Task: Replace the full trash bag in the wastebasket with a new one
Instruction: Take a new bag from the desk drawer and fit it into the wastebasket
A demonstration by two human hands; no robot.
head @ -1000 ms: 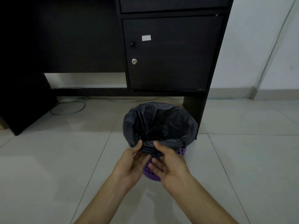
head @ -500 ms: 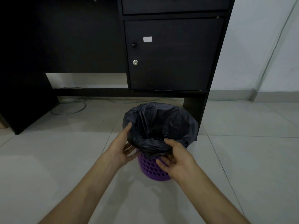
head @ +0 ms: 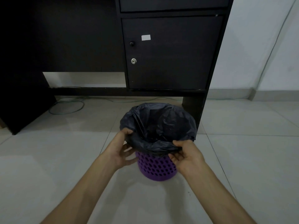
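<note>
A round purple plastic wastebasket with a perforated wall (head: 156, 167) stands on the pale tiled floor (head: 48, 159), in the middle of the view. A black plastic trash bag (head: 161, 123) lines it. The bag's mouth is open and its crumpled edge is folded outward over the rim, covering the upper part of the wall. The inside of the bag is dark, and I cannot tell what lies in it.

Both bare forearms reach in from the 6 o'clock edge of the view. The left hand (head: 120, 152) grasps the bag's folded edge at about 8 o'clock on the rim, thumb on top of the plastic and fingers curled beneath it beside the purple wall. The right hand (head: 186, 156) grasps the same edge at about 5 o'clock, thumb pressed on top and fingers tucked under the fold.

At 12 o'clock from the basket stands a dark wooden desk (head: 80, 38). Its cupboard door (head: 169, 62) carries a small black knob (head: 132, 43), a silver lock (head: 133, 61) and a white rectangular sticker (head: 146, 37). One desk leg stands just beside the basket at 1 o'clock. A thin cable (head: 68, 107) lies looped on the floor at 10 o'clock, under the desk. A white wall (head: 258, 46) fills the 2 o'clock side.
</note>
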